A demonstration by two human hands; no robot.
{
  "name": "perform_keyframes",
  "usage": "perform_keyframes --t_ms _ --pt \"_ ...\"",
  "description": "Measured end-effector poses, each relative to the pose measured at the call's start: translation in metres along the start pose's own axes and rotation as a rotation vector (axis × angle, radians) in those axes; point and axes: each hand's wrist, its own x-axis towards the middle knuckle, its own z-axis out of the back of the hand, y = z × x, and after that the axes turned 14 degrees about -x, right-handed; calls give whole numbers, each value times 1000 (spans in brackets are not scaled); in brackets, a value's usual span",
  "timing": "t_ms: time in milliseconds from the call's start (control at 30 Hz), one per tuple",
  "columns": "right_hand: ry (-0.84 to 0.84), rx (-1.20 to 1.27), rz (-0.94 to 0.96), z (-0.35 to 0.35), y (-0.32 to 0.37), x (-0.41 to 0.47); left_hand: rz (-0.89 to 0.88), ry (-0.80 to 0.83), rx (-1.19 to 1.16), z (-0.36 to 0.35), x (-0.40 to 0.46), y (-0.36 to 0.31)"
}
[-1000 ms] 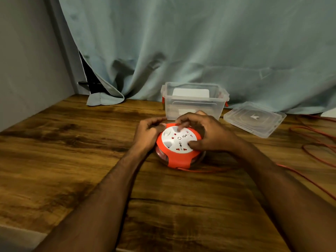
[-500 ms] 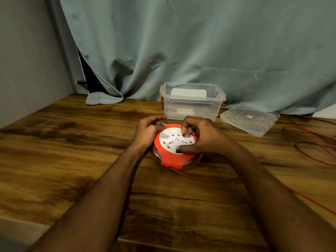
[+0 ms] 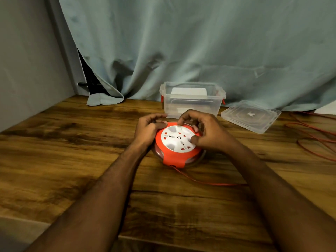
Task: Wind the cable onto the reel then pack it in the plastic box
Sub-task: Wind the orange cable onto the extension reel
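An orange cable reel with a white socket face lies flat on the wooden table. My left hand grips its left rim with curled fingers. My right hand curls over the right side, thumb and fingers on the white face. A thin red cable leaves the reel's front and runs right, under my right forearm, to loose loops at the table's right edge. The clear plastic box stands open just behind the reel, with something white inside.
The box's clear lid lies flat to the right of the box. A grey-green curtain hangs behind the table, its hem resting on the wood. A grey wall stands on the left.
The white face has turned under my right hand, whose fingers have shifted round it. The cable in front of the reel lies differently. My left hand stays on the rim.
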Motion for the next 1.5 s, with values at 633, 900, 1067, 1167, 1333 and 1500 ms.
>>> perform_keyframes --t_ms 633,900,1067,1167,1333,1500 --pt "308 -175 92 20 3 1 2 142 49 -2 -5 -4" --pt "243 -97 51 19 4 -1 30 160 35 -1 -4 -3" --pt "114 -267 10 17 9 -3 -39 41 -83 -3 -1 -2" --pt "67 -392 -18 14 13 -3 -81 12 -77 -4 -1 0" --pt "-67 -489 -77 -2 20 1 -105 -29 -72 -7 -3 0" --pt "-117 -452 -42 -7 23 3 -113 -52 -67 -5 0 3"
